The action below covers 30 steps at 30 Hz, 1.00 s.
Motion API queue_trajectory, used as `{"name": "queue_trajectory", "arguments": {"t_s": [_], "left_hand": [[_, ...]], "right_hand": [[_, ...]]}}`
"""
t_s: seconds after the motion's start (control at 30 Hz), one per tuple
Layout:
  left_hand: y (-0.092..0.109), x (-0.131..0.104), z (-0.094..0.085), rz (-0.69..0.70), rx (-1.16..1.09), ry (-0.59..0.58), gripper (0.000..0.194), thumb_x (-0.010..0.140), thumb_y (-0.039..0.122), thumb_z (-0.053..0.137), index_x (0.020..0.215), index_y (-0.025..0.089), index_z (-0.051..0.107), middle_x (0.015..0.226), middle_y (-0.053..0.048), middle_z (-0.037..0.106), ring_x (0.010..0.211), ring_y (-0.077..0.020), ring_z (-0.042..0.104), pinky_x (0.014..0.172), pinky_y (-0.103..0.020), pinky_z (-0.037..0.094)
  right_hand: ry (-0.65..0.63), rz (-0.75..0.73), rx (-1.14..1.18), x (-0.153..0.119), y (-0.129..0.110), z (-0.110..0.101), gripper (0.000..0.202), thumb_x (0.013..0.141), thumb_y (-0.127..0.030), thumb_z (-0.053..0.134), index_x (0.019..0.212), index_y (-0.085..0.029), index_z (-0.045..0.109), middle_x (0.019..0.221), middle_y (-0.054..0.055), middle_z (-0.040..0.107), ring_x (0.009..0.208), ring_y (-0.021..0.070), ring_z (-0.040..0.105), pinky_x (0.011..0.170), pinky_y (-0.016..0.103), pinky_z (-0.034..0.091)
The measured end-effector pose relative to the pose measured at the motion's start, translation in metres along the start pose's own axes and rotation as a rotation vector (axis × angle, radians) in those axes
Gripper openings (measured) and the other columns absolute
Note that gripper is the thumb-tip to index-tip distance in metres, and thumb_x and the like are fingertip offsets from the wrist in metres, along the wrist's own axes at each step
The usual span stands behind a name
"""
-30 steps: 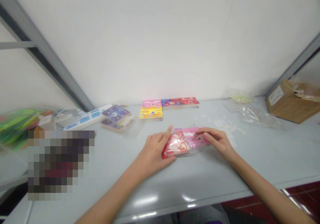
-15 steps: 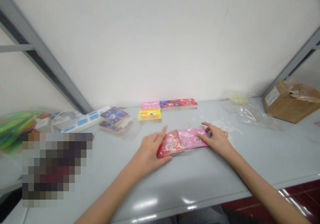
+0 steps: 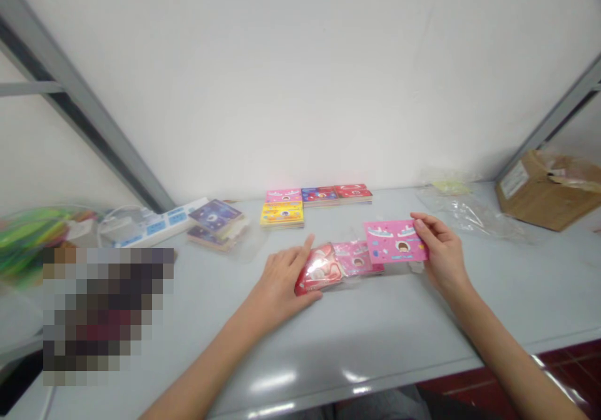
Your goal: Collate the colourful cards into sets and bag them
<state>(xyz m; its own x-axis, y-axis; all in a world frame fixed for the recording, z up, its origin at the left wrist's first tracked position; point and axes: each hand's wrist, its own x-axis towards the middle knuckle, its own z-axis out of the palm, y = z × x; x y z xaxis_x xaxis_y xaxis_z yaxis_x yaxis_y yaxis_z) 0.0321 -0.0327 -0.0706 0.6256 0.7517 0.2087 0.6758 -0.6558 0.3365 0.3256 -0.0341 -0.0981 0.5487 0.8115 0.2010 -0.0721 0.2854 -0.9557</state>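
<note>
My right hand [image 3: 441, 251] pinches a pink printed card [image 3: 394, 242] by its right edge, holding it up off the table. My left hand [image 3: 284, 276] grips the left end of a clear plastic bag [image 3: 353, 280], its thumb along the near edge and its fingers at the far side. Inside the bag lie red cards [image 3: 320, 271] on the left and pink cards [image 3: 354, 257] on the right. The raised card partly covers the bag's right end. A small white piece [image 3: 416, 266] shows just under the raised card.
Behind the bag stand stacks of yellow cards [image 3: 282, 215], pink cards [image 3: 283, 195], blue-and-red cards [image 3: 320, 195] and red cards [image 3: 353, 193]. Dark blue cards [image 3: 216, 215] and a power strip [image 3: 162, 225] are left. At right lie crumpled plastic [image 3: 469, 213] and a cardboard box [image 3: 547, 191].
My right hand has moved right and up, drawing a pink card away from the bag's right end. My left hand stays on the bag.
</note>
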Motion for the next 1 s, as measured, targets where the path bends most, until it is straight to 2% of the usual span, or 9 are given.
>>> {"name": "queue_trajectory", "arguments": {"t_s": [0.1,0.2,0.33,0.5,0.6,0.73,0.87,0.93,1.0], "left_hand": [[0.000,0.000,0.001,-0.002,0.015,0.001,0.091,0.074,0.039,0.062,0.139,0.026,-0.001,0.121,-0.007,0.045,0.107,-0.0245,0.042,0.092,-0.039,0.031],[-0.001,0.000,0.001,0.029,0.035,0.016,0.089,0.074,0.038,0.062,0.139,0.025,0.003,0.121,-0.008,0.045,0.108,-0.0249,0.041,0.092,-0.039,0.031],[-0.002,0.001,0.001,0.092,0.077,0.060,0.081,0.075,0.035,0.062,0.138,0.025,0.013,0.121,-0.009,0.044,0.110,-0.0252,0.040,0.092,-0.040,0.031],[0.001,0.001,0.001,0.131,0.056,0.062,0.077,0.074,0.036,0.062,0.137,0.024,0.020,0.120,-0.009,0.045,0.109,-0.0246,0.041,0.092,-0.040,0.032],[0.003,0.001,0.002,0.133,0.030,0.054,0.076,0.074,0.037,0.062,0.137,0.024,0.021,0.120,-0.009,0.045,0.108,-0.0247,0.043,0.092,-0.040,0.033],[0.006,0.000,0.002,0.119,0.011,0.039,0.076,0.074,0.038,0.062,0.137,0.025,0.021,0.121,-0.009,0.045,0.107,-0.0248,0.043,0.092,-0.040,0.034],[0.008,0.001,0.003,0.115,0.004,0.040,0.076,0.074,0.037,0.062,0.136,0.023,0.022,0.120,-0.009,0.045,0.107,-0.0243,0.043,0.092,-0.039,0.034],[0.009,0.001,0.003,0.109,0.012,0.041,0.077,0.073,0.037,0.063,0.136,0.023,0.022,0.120,-0.009,0.046,0.106,-0.0243,0.044,0.091,-0.039,0.035],[0.010,0.001,0.003,0.106,0.021,0.037,0.077,0.072,0.036,0.064,0.136,0.022,0.023,0.119,-0.010,0.047,0.106,-0.0243,0.044,0.090,-0.039,0.035]], "right_hand": [[0.010,0.027,0.097,0.000,-0.003,0.001,0.031,0.063,-0.039,0.068,0.087,-0.021,0.063,0.071,-0.001,0.057,0.054,0.0087,0.050,0.049,0.022,0.043],[-0.018,0.052,0.003,-0.004,-0.002,0.004,0.030,0.062,-0.039,0.069,0.084,-0.020,0.064,0.073,0.000,0.057,0.053,0.0082,0.049,0.046,0.020,0.041],[-0.135,0.085,-0.178,-0.011,0.000,0.010,0.031,0.064,-0.040,0.067,0.086,-0.019,0.063,0.068,-0.002,0.057,0.048,0.0070,0.047,0.043,0.019,0.038],[-0.281,0.135,-0.127,-0.018,-0.002,0.016,0.036,0.067,-0.040,0.065,0.095,-0.019,0.059,0.053,-0.005,0.054,0.045,0.0076,0.047,0.043,0.019,0.038],[-0.270,0.146,-0.061,-0.020,-0.002,0.019,0.039,0.067,-0.040,0.066,0.099,-0.021,0.055,0.052,-0.006,0.054,0.043,0.0080,0.047,0.043,0.019,0.039],[-0.185,0.090,-0.047,-0.022,0.001,0.023,0.036,0.067,-0.042,0.065,0.093,-0.021,0.053,0.059,-0.005,0.055,0.041,0.0069,0.046,0.038,0.018,0.036],[-0.169,0.037,-0.076,-0.023,0.005,0.023,0.032,0.065,-0.039,0.067,0.087,-0.021,0.054,0.068,-0.003,0.057,0.049,0.0080,0.053,0.043,0.019,0.041],[-0.242,0.013,-0.120,-0.025,0.005,0.023,0.026,0.067,-0.038,0.066,0.084,-0.020,0.056,0.064,-0.002,0.058,0.052,0.0098,0.055,0.048,0.021,0.044],[-0.390,-0.001,-0.204,-0.029,0.004,0.024,0.024,0.070,-0.038,0.064,0.084,-0.019,0.060,0.063,0.000,0.062,0.057,0.0129,0.058,0.056,0.025,0.047]]}}
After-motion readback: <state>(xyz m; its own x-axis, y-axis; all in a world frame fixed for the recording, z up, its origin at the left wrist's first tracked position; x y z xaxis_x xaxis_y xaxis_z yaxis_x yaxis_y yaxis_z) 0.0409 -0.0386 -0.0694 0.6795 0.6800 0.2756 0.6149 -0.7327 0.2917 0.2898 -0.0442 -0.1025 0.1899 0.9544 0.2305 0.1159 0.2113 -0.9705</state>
